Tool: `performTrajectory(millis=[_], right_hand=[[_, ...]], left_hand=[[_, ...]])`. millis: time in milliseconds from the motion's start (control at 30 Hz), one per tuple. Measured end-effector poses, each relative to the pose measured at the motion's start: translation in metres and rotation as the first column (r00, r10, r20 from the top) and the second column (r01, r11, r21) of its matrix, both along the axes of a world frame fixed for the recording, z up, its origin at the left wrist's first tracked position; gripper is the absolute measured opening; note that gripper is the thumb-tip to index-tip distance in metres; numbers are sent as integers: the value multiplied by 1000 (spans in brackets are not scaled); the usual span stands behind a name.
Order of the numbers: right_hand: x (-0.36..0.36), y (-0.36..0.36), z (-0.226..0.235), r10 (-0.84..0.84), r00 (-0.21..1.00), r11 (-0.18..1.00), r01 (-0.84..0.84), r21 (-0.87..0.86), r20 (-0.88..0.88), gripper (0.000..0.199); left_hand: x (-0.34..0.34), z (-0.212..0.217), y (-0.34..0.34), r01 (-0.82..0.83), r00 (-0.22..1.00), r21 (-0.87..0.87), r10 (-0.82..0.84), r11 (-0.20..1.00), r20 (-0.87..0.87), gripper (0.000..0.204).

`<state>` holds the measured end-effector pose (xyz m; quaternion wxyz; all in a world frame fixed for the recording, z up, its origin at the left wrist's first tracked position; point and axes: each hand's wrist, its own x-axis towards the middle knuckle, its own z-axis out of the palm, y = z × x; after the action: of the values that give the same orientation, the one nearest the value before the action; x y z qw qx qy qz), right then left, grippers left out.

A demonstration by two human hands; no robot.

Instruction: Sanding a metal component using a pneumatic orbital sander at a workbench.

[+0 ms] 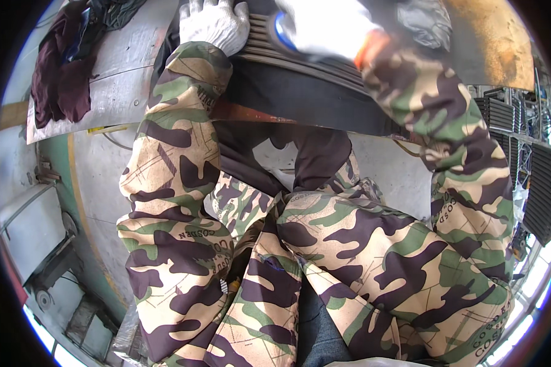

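My left hand (214, 27), in a white knit glove, lies flat with its fingers stretched out at the left end of a row of long grey ribbed strips (312, 68). To its right is my right hand (337, 27), also in a white glove with an orange cuff, smeared by motion and glare. It is closed over a round thing with a blue edge (282, 30), held against the strips; its kind is mostly hidden by the glove. Under the strips, a black sheet (288, 85) covers the near part of the table.
Dark red cloth (64, 85) and other dark garments lie on the metal tabletop (119, 92) at left. A crumpled clear plastic bag (423, 24) sits beyond my right arm, near a rust-stained board (496, 43). Racks with stacked dark strips (536, 183) stand at the right.
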<state>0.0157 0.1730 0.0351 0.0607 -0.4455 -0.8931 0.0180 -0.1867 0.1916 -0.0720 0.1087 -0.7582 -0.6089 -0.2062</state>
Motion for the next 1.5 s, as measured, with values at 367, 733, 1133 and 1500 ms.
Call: performTrajectory(millis=[367, 733, 1133, 1500], right_hand=[[11, -17, -7, 29, 999, 999, -29, 21, -30, 20], [30, -10, -8, -6, 1000, 999, 6, 33, 4, 23], [52, -14, -6, -35, 999, 999, 35, 27, -19, 22], [101, -43, -5, 72, 996, 992, -66, 104, -54, 19]], left_hand=[[20, -4, 11, -15, 999, 10, 15, 1000, 31, 44], [16, -2, 6, 14, 1000, -53, -13, 999, 22, 47], [-1, -12, -2, 203, 908, 72, -160, 977, -388, 27], [-15, -19, 13, 200, 933, 107, -156, 974, -323, 31]])
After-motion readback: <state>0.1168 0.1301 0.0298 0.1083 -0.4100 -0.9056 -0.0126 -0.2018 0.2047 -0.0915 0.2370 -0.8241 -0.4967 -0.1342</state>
